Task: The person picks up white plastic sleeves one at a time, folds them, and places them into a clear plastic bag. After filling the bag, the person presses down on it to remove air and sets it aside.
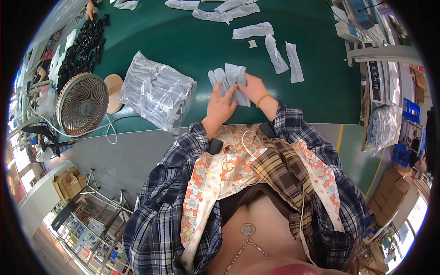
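Just beyond the near edge of the green table, several white, semi-translucent wrapped packets (235,74) lie side by side in a small fanned bunch. My left hand (221,104) grips the bunch from its near left side, with the fingers bent over the packets. At the right edge, my right hand (256,89) has its fingers closed round the same bunch. The fingertips of both hands come close together over the packets. What is inside the wrapping cannot be made out. Left of my left hand lies a large clear plastic bag (158,89) filled with similar packets.
More white packets (276,54) are scattered across the green table (311,103). A round fan (83,104) with a white cable stands at the left. Black items (85,48) are heaped at the far left, near another person's hand (90,10). A metal arm (380,54) juts in from the right.
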Motion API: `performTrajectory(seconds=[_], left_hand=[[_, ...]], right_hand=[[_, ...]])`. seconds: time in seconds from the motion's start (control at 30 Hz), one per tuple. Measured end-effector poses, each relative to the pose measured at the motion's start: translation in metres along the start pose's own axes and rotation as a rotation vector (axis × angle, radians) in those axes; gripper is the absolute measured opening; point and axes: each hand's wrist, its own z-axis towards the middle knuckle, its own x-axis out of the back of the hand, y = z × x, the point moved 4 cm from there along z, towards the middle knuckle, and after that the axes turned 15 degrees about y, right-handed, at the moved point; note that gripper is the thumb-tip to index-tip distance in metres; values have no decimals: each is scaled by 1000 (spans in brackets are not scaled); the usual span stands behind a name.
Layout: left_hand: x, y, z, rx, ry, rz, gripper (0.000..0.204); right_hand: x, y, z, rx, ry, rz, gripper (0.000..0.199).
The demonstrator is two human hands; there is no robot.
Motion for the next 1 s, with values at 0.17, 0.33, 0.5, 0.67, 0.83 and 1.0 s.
performTrajectory(seconds=[0.17,0.33,0.5,0.67,0.83,1.0], left_hand=[[1,-2,-2,27,-106,156,51],[6,4,0,96,-224,175,50],[-3,4,3,40,-190,151,50],[6,-6,-5,52,-142,181,50],[1,0,2,24,-130,165,50],[-2,4,4,98,-248,171,51]], right_hand=[[-3,-10,-2,72,-141,212,20],[73,11,51,117,419,-297,26],[82,57,41,-71,264,-408,27],[109,-4,30,3,318,-106,31],[65,12,36,-54,131,-142,33],[9,16,15,-119,-54,-98,35]])
